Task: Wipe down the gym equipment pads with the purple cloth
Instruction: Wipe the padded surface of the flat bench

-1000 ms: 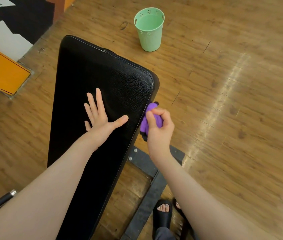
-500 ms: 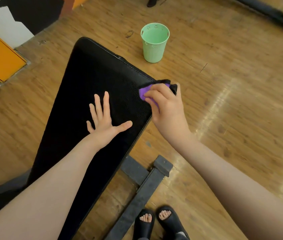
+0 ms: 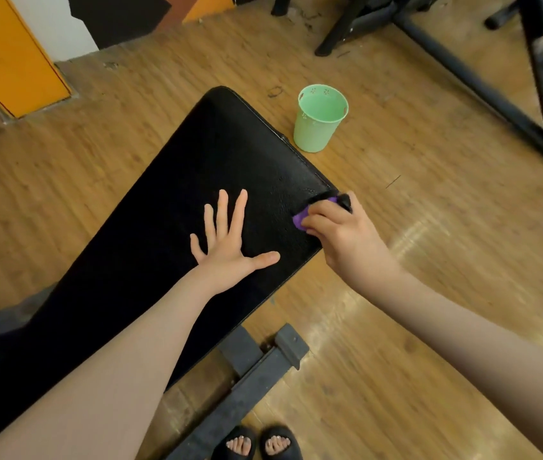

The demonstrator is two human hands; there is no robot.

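Observation:
A long black padded bench (image 3: 177, 207) runs from lower left toward the upper middle. My left hand (image 3: 230, 240) lies flat on the pad with its fingers spread. My right hand (image 3: 340, 234) grips the bunched purple cloth (image 3: 300, 219) at the pad's right corner, pressing it on the top surface near the edge. Most of the cloth is hidden under my fingers; a dark bit of it sticks out past my knuckles.
A mint green plastic bucket (image 3: 320, 117) stands on the wooden floor just beyond the bench's right edge. The bench's grey metal base (image 3: 250, 376) lies below, with my sandalled feet (image 3: 257, 443) next to it. Dark machine frames (image 3: 482, 81) stand at the upper right, an orange panel (image 3: 8, 54) at the upper left.
My right hand has carried the cloth up from the pad's side edge onto its top right corner. My left hand has stayed flat on the pad. The camera has tilted back, showing more floor.

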